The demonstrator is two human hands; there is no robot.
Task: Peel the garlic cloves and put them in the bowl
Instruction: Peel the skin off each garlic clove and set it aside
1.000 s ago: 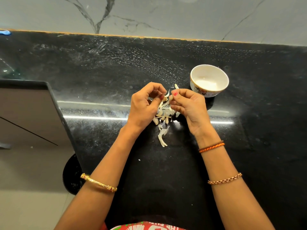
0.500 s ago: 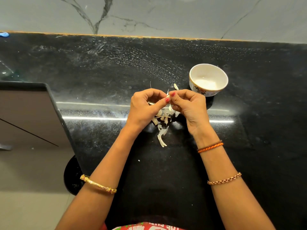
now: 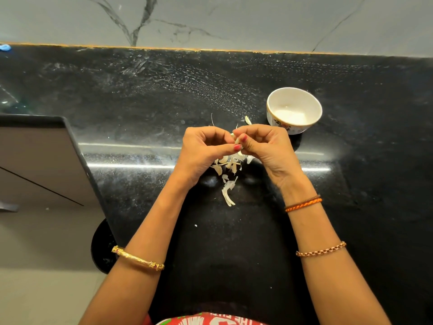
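Both of my hands meet over the black counter (image 3: 234, 242) and pinch one small garlic clove (image 3: 237, 140) between thumbs and fingertips. My left hand (image 3: 203, 151) holds it from the left, my right hand (image 3: 267, 148) from the right; most of the clove is hidden by the fingers. Under the hands lies a heap of pale garlic skins and pieces (image 3: 228, 170), with a long strip trailing toward me. A white bowl (image 3: 271, 106) with a flower pattern stands to the upper right of my right hand; it looks empty.
A marble wall (image 3: 210, 19) rises behind the counter. The counter's left edge drops to a lower brown surface (image 3: 35, 160) and the floor. A loose skin piece (image 3: 247, 120) lies just left of the bowl. A blue object (image 3: 4, 47) sits at the far left.
The fingertips have closed tighter together on the clove, and both thumbs have shifted along it. The hands stay over the heap of skins.
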